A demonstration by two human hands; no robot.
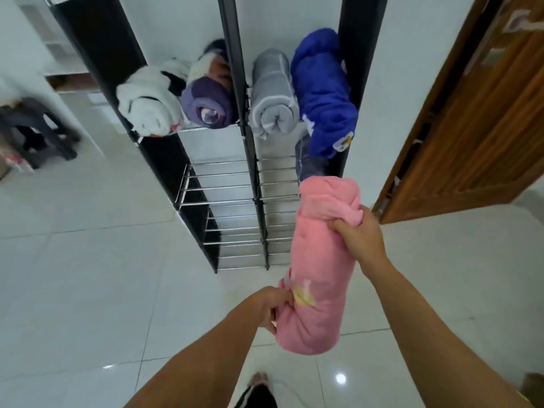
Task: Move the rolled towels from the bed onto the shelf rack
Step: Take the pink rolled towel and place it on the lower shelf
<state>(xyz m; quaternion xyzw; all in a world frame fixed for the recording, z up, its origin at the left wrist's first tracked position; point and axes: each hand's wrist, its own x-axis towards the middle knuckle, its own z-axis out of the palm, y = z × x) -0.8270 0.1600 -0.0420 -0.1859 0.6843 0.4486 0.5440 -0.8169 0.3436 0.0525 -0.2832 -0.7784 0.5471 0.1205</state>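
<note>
I hold a rolled pink towel (pixel 319 266) in the air in front of the black shelf rack (pixel 232 184). My right hand (pixel 357 234) grips its far end and my left hand (pixel 272 304) pinches its near end. On an upper tier of the rack lie a white roll (pixel 147 104), a purple roll (pixel 210 101), a grey roll (pixel 273 95) and a bright blue roll (pixel 323 92). A darker blue-grey roll (pixel 309 163) sits one tier lower, partly hidden by the pink towel. The bed is out of view.
The rack's lower tiers of metal rods (pixel 232 216) are bare on the left. A brown wooden door (pixel 471 113) stands open at the right. A dark stool (pixel 38 128) is at the far left. White tiled floor (pixel 88 260) spreads below.
</note>
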